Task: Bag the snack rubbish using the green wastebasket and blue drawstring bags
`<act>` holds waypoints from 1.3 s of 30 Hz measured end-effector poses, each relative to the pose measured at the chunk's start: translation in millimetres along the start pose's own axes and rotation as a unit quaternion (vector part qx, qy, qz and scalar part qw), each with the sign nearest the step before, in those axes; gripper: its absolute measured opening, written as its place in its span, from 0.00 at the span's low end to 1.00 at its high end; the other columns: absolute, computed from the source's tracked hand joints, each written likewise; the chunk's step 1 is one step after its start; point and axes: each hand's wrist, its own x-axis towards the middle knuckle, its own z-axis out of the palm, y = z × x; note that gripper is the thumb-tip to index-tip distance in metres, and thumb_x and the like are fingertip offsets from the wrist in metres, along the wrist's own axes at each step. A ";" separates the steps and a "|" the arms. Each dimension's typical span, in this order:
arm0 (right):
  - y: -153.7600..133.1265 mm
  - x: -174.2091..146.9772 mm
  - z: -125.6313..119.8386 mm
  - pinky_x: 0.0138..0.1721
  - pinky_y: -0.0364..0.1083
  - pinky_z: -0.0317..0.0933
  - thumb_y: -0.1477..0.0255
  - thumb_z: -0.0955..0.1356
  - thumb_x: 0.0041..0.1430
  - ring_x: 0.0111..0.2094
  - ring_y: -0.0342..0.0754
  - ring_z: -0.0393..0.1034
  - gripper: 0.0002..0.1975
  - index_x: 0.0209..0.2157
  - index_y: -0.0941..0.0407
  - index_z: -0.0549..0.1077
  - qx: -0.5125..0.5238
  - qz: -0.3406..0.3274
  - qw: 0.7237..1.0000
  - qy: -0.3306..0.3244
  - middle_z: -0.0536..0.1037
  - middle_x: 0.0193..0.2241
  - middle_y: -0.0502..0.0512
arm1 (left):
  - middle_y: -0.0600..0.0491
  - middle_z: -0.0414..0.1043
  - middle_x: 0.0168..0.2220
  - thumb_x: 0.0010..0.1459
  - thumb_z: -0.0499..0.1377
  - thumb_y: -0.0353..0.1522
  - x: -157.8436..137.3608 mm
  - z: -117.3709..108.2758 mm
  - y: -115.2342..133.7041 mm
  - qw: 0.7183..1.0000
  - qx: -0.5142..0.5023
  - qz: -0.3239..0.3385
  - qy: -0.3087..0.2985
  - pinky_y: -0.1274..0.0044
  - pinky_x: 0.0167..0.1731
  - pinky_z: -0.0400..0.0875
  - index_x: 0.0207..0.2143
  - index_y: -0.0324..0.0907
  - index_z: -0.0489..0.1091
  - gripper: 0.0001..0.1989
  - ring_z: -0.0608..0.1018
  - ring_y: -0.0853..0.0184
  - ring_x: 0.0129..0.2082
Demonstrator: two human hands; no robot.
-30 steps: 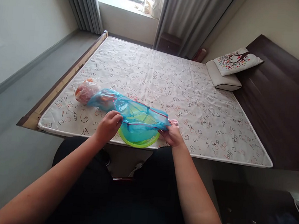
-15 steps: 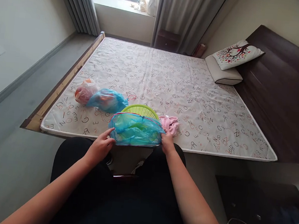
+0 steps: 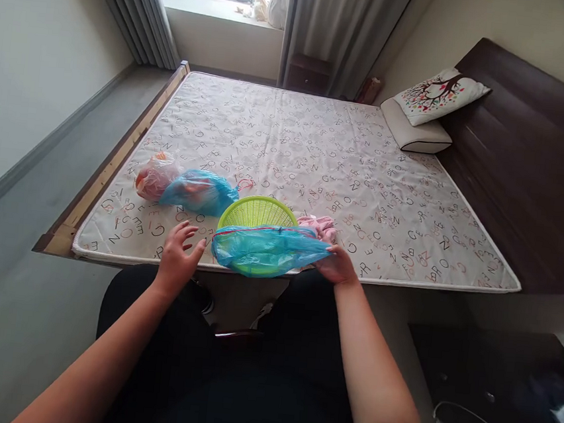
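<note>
A blue translucent plastic bag (image 3: pixel 258 252) with a red drawstring lies across the near side of a green plastic basket (image 3: pixel 258 213) at the mattress edge. My right hand (image 3: pixel 339 265) pinches the bag's right end and pulls it out taut. My left hand (image 3: pixel 181 252) is apart from the bag, on its left, fingers spread and curved with nothing in them. A pink cloth (image 3: pixel 318 227) lies right of the basket, partly behind the bag. To the left rests a tied blue bag (image 3: pixel 201 190) with orange-red contents I cannot make out, against a clear bag (image 3: pixel 157 178) of reddish things.
The letter-printed mattress (image 3: pixel 317 155) lies on a wooden bed frame (image 3: pixel 118 156). A tree-print pillow (image 3: pixel 440 97) sits on a beige cushion (image 3: pixel 424 133) by the dark headboard (image 3: pixel 528 142). A dark low surface (image 3: pixel 486 371) with a white cable is at lower right.
My left hand has let go of the bag and moved left, opening. My right hand has drawn the bag's end rightward, uncovering more of the basket. The view has shifted slightly.
</note>
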 end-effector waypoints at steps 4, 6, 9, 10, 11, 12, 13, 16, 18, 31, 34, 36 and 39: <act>-34.7 4.5 3.9 0.54 0.53 0.71 0.53 0.71 0.54 0.64 0.57 0.70 0.32 0.60 0.45 0.74 -0.045 -0.061 0.997 -0.013 0.71 0.67 0.54 | 0.39 0.68 0.64 0.60 0.65 0.48 25.2 28.1 13.4 0.992 -0.014 0.020 -0.120 0.63 0.48 0.82 0.58 0.42 0.74 0.29 0.77 0.50 0.59; -40.8 14.7 11.1 0.55 0.56 0.70 0.50 0.73 0.54 0.63 0.59 0.70 0.31 0.58 0.46 0.76 -0.120 -0.058 0.991 -0.002 0.74 0.64 0.58 | 0.40 0.71 0.60 0.60 0.65 0.46 34.2 40.5 13.3 0.991 0.022 0.051 -0.126 0.59 0.57 0.76 0.54 0.42 0.77 0.25 0.74 0.49 0.62; -36.0 35.0 23.5 0.56 0.56 0.69 0.58 0.79 0.49 0.56 0.59 0.73 0.27 0.51 0.49 0.79 -0.298 -0.066 0.950 0.065 0.79 0.55 0.58 | 0.38 0.73 0.57 0.59 0.64 0.40 43.4 49.1 7.8 0.989 0.078 0.071 -0.105 0.58 0.65 0.69 0.44 0.40 0.80 0.15 0.75 0.49 0.60; -31.9 42.2 27.6 0.56 0.56 0.67 0.62 0.80 0.48 0.53 0.58 0.73 0.24 0.47 0.49 0.80 -0.355 -0.083 0.927 0.088 0.80 0.52 0.58 | 0.38 0.73 0.57 0.59 0.62 0.38 45.9 49.5 5.5 0.989 0.087 0.074 -0.099 0.58 0.65 0.69 0.40 0.40 0.80 0.12 0.76 0.49 0.59; -27.3 49.2 31.5 0.57 0.56 0.66 0.65 0.79 0.48 0.51 0.57 0.73 0.20 0.44 0.50 0.80 -0.403 -0.104 0.903 0.106 0.80 0.49 0.57 | 0.38 0.73 0.57 0.60 0.61 0.37 48.4 49.2 3.6 0.989 0.089 0.075 -0.094 0.59 0.64 0.69 0.38 0.41 0.79 0.10 0.76 0.49 0.59; -22.6 55.8 35.3 0.58 0.56 0.65 0.66 0.78 0.50 0.49 0.57 0.73 0.15 0.40 0.51 0.79 -0.441 -0.125 0.881 0.119 0.80 0.46 0.57 | 0.38 0.74 0.56 0.60 0.59 0.36 51.1 48.5 2.1 0.990 0.086 0.074 -0.089 0.59 0.64 0.69 0.36 0.41 0.78 0.10 0.76 0.50 0.58; -18.2 62.1 38.9 0.58 0.56 0.64 0.67 0.76 0.52 0.47 0.56 0.73 0.10 0.37 0.52 0.78 -0.470 -0.144 0.861 0.131 0.80 0.43 0.56 | 0.38 0.75 0.56 0.61 0.58 0.35 54.2 47.7 1.2 0.991 0.078 0.068 -0.085 0.59 0.63 0.69 0.36 0.41 0.77 0.09 0.77 0.50 0.58; -8.5 78.5 49.4 0.54 0.53 0.63 0.67 0.70 0.60 0.43 0.54 0.71 0.04 0.33 0.52 0.72 -0.516 -0.181 0.822 0.160 0.78 0.37 0.55 | 0.39 0.78 0.53 0.62 0.56 0.35 66.9 46.9 1.3 0.994 0.046 0.001 -0.096 0.62 0.56 0.73 0.38 0.41 0.73 0.09 0.80 0.53 0.51; -5.1 88.4 56.0 0.50 0.51 0.63 0.66 0.68 0.62 0.41 0.53 0.70 0.05 0.34 0.52 0.70 -0.529 -0.190 0.810 0.169 0.77 0.36 0.55 | 0.41 0.80 0.47 0.63 0.55 0.35 79.0 47.6 1.9 0.993 0.057 -0.047 -0.094 0.64 0.49 0.74 0.40 0.42 0.71 0.08 0.81 0.54 0.45; -5.3 124.1 58.2 0.33 0.43 0.61 0.70 0.68 0.57 0.32 0.46 0.65 0.03 0.32 0.54 0.74 -0.330 0.013 0.944 0.001 0.76 0.30 0.50 | 0.53 0.76 0.31 0.44 0.72 0.45 126.8 66.6 -22.6 0.930 -0.186 -0.198 -0.247 0.76 0.31 0.68 0.38 0.40 0.74 0.23 0.75 0.65 0.29; 9.8 127.7 54.8 0.37 0.46 0.68 0.67 0.70 0.58 0.34 0.47 0.69 0.05 0.32 0.55 0.76 -0.254 0.080 0.964 -0.009 0.78 0.29 0.51 | 0.51 0.79 0.33 0.35 0.77 0.40 114.8 74.8 -20.9 0.877 -0.275 -0.285 -0.272 0.74 0.31 0.73 0.40 0.39 0.76 0.29 0.78 0.65 0.28; 21.0 132.9 52.9 0.39 0.48 0.69 0.66 0.72 0.59 0.34 0.48 0.70 0.08 0.33 0.56 0.76 -0.230 0.101 0.968 0.019 0.77 0.26 0.51 | 0.49 0.80 0.33 0.34 0.78 0.36 109.6 80.5 -21.7 0.856 -0.298 -0.316 -0.280 0.71 0.31 0.76 0.41 0.38 0.77 0.29 0.79 0.63 0.28; 32.2 139.6 49.6 0.40 0.49 0.70 0.66 0.74 0.58 0.34 0.49 0.70 0.08 0.32 0.56 0.76 -0.225 0.105 0.966 0.073 0.76 0.23 0.51 | 0.48 0.81 0.31 0.34 0.76 0.32 105.7 87.6 -26.4 0.845 -0.290 -0.336 -0.298 0.69 0.30 0.77 0.38 0.38 0.79 0.24 0.80 0.59 0.28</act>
